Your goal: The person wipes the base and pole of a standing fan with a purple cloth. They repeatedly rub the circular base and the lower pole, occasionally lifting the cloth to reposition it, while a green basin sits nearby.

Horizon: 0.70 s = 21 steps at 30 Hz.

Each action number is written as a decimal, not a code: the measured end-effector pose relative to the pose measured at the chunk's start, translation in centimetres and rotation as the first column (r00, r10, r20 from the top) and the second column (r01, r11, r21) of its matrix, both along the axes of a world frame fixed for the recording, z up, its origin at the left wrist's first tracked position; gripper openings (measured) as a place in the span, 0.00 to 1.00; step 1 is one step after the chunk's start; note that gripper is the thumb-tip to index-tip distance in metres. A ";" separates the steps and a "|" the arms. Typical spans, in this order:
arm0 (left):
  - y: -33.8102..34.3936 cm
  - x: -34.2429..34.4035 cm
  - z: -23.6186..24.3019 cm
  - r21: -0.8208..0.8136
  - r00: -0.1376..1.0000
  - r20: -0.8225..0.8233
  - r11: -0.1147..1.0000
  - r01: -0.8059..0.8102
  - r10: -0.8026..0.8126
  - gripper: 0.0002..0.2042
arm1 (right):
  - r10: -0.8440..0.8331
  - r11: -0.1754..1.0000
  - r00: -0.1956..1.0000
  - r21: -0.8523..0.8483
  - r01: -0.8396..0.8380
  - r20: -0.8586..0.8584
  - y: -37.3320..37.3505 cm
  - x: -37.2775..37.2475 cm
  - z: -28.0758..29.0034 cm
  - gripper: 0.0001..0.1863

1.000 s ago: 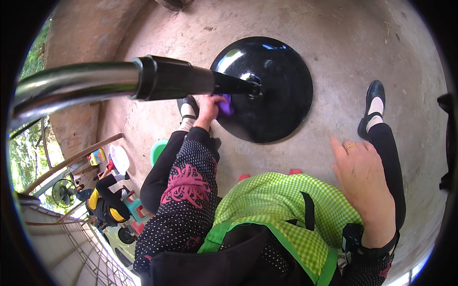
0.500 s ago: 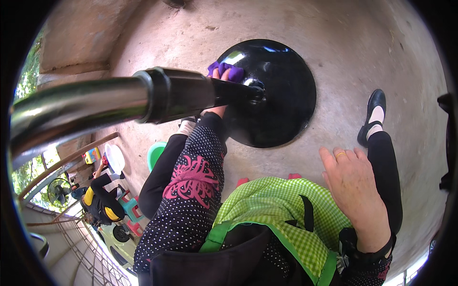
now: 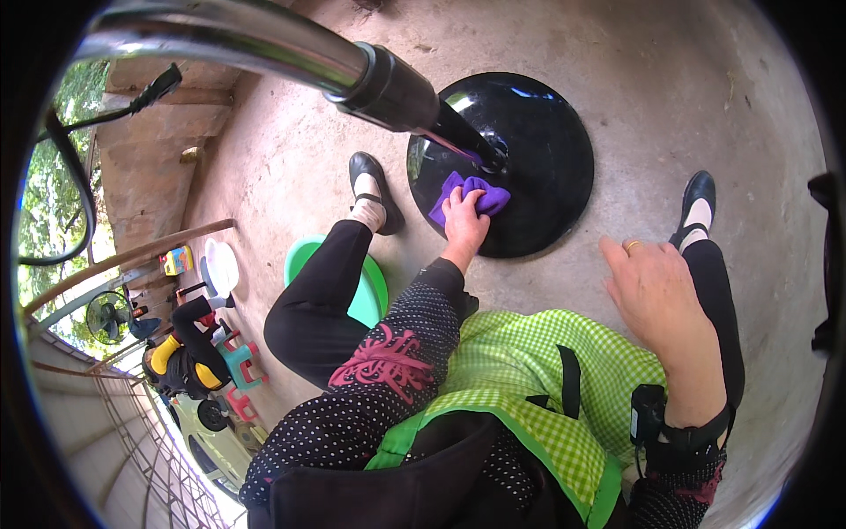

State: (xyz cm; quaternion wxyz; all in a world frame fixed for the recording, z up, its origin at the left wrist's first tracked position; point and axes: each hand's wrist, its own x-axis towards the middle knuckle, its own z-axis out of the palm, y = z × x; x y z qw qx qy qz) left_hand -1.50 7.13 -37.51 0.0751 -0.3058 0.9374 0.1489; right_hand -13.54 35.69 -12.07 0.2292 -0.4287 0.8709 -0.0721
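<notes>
The right hand point(image 3: 659, 295) hovers back upward, fingers bent; whether it holds anything cannot be told. Farther off, to its left, the left hand point(image 3: 467, 227) reaches down, fingers gripping a bunched purple cloth point(image 3: 493, 200) against the black disc point(image 3: 548, 167).

The round black base point(image 3: 551, 172) at one o'clock is smooth and highly glossy, throwing back pale reflections, while the purple cloth point(image 3: 487, 197) at its seven o'clock looks soft, matt and wrinkled. Toward eleven o'clock runs a tube point(image 3: 264, 40) of polished, shiny metal, fitted at its lower end into a duller dark collar point(image 3: 385, 88) that looks like plastic. The floor point(image 3: 652, 115) is matt, rough and stained like bare concrete; the green basin point(image 3: 374, 286) at nine o'clock looks like smooth plastic, and the checked apron point(image 3: 520, 344) toward five o'clock is matt woven cloth.
</notes>
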 end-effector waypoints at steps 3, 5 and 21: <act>-2.9 -0.9 1.1 0.757 0.899 0.043 0.573 -0.314 0.437 0.24 | -0.008 1.000 1.000 0.004 0.008 -0.003 0.3 -0.2 0.1 0.20; -6.3 -0.5 2.5 0.954 0.807 0.269 -0.034 -0.297 0.525 0.26 | -0.014 0.999 1.000 0.030 0.014 0.018 0.5 -0.4 0.4 0.19; -10.5 3.4 -1.2 0.571 0.731 -0.062 0.625 -0.533 0.680 0.32 | 0.008 0.996 0.997 0.090 -0.014 0.078 -0.9 -0.9 0.5 0.20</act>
